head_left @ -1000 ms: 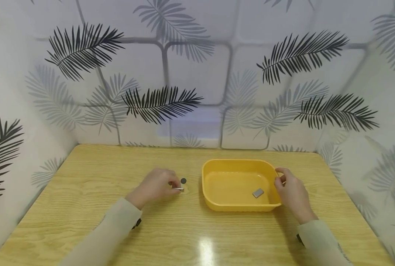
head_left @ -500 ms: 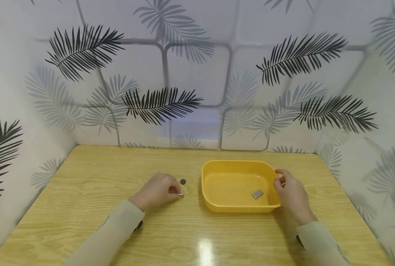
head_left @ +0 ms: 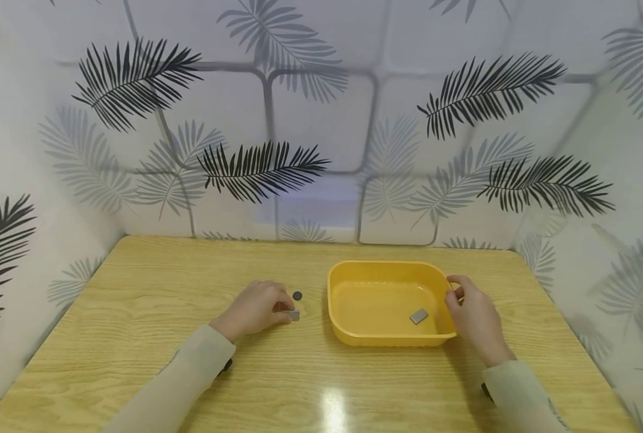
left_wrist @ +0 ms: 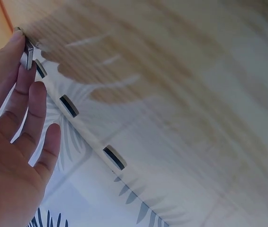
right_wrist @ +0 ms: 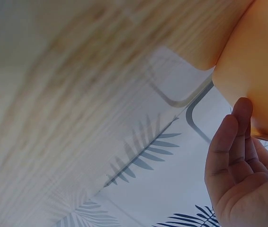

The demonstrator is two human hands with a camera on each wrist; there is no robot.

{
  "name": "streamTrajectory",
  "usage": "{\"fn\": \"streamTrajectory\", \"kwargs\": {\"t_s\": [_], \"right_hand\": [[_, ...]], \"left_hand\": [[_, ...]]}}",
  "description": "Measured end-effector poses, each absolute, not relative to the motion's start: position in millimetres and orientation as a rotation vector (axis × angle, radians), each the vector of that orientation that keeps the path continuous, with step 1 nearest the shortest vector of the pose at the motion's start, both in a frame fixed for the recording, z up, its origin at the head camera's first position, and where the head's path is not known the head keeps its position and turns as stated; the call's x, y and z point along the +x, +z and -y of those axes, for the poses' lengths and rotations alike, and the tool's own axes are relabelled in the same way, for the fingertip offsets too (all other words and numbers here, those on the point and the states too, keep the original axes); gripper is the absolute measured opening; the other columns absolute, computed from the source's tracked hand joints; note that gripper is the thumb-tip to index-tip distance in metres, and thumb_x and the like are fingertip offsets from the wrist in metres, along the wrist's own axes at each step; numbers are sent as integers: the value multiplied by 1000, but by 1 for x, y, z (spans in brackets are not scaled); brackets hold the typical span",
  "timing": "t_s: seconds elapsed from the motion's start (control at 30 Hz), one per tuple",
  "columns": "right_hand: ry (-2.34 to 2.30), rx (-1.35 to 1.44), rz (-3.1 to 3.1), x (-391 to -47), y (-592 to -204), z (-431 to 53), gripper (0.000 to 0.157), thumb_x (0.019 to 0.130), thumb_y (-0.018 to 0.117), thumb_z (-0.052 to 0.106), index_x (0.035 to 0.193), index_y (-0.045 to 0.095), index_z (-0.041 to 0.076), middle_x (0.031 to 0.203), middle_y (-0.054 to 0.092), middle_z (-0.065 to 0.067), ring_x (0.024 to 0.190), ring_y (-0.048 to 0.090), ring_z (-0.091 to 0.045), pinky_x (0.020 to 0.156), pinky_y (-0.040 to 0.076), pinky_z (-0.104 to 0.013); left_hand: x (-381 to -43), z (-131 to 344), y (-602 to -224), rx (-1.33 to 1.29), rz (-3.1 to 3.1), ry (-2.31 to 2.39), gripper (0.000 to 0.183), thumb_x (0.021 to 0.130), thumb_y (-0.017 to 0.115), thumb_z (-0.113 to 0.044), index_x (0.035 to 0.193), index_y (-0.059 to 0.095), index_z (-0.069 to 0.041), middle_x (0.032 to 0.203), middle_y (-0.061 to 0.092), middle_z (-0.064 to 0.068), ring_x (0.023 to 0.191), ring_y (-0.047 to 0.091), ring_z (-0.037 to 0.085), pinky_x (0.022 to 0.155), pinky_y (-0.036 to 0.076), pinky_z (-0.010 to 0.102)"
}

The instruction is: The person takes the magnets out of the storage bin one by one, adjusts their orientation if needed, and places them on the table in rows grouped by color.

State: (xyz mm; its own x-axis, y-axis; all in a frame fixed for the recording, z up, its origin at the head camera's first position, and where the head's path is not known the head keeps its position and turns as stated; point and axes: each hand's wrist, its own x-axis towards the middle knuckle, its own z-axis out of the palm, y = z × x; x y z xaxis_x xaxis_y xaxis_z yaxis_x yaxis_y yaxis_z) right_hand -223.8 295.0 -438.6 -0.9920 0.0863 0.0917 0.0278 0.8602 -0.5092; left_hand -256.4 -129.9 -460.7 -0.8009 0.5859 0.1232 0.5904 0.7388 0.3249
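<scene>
In the head view, my left hand (head_left: 256,308) pinches a small flat silver-grey rectangle (head_left: 294,316) between thumb and fingertips, low over the table. The left wrist view shows this rectangle (left_wrist: 29,56) nearly edge-on. Just beyond those fingers lies a small black disc (head_left: 297,296). Other dark discs (left_wrist: 69,106) appear in the left wrist view; the hand hides them from the head view. My right hand (head_left: 474,316) grips the right rim of a yellow plastic basin (head_left: 392,340). Inside the basin, toward the right, lies another grey rectangle (head_left: 419,316).
The wooden table (head_left: 278,385) runs back to a leaf-patterned wall covering (head_left: 321,204), which also rises along both sides. A bright light reflection (head_left: 333,409) shows near the table's front.
My left hand has come slightly nearer the front edge, and the rectangle in it has turned from edge-on to show its flat face. The right hand and basin stay put.
</scene>
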Motion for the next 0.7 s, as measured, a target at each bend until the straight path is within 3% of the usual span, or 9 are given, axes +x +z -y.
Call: {"fn": "streamTrajectory", "kwargs": {"t_s": [0.27,0.7], "right_hand": [[788,-88,2912,-224,-439,-296,42,105,49,17,143,50,-2,101,67,-22,64,55,-19,54,45,-29],[806,-82,2920,-223,-438,-295,42,106,48,17,143,50,-2,104,68,-24,64,57,-19,54,47,-29]], "left_hand": [[-256,128,-458,-1014,2915,-510,10,87,83,-27,95,82,-21,89,69,-8,74,55,3,85,52,40],[-255,128,-458,-1030,2901,-533,10,87,83,-25,96,82,-19,89,70,-7,76,60,7,82,53,38]]}}
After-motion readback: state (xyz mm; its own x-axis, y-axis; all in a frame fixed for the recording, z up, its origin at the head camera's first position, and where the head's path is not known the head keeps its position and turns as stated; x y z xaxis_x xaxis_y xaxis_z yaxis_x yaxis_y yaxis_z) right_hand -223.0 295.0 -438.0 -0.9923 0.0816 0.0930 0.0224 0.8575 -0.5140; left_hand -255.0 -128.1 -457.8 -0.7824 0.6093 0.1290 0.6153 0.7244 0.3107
